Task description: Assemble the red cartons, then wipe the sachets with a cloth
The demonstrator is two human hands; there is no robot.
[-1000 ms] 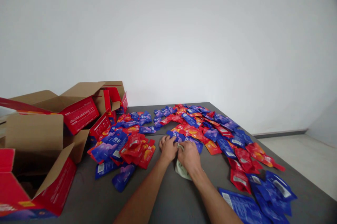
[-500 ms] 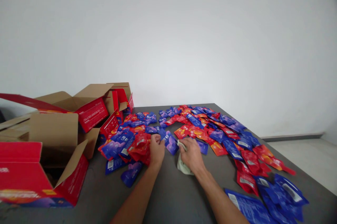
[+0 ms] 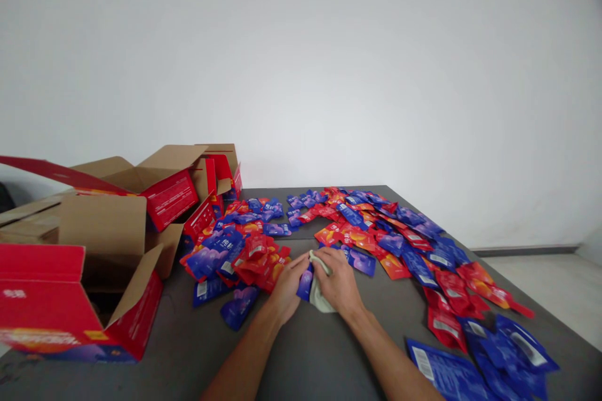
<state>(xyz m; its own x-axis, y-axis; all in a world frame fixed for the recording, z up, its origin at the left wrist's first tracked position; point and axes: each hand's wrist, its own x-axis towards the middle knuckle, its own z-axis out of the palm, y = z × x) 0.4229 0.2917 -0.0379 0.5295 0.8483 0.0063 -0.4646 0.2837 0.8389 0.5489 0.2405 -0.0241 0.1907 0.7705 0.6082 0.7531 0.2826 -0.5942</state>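
Near the middle of the dark table (image 3: 320, 360), my left hand (image 3: 288, 288) is closed on a blue packet (image 3: 305, 283) with a purple print. My right hand (image 3: 336, 280) grips a pale green cloth (image 3: 320, 300), pressed against the packet's upper right side. The two hands almost meet at the top of the packet. The cloth's lower end hangs below my right fingers. A red packet pile (image 3: 256, 260) lies just left of my left hand, and another blue packet (image 3: 361, 261) rests beyond my right hand.
Open red cartons (image 3: 113, 319) with brown flaps stand along the left side. Many red and blue packets (image 3: 414, 263) spread across the right side. Several blue packets (image 3: 446, 371) lie at the near right. A white wall (image 3: 329, 74) rises behind the table.
My left hand has taken hold of the blue packet and brought it nearer. My right hand has moved slightly left with the cloth, which now touches the packet.
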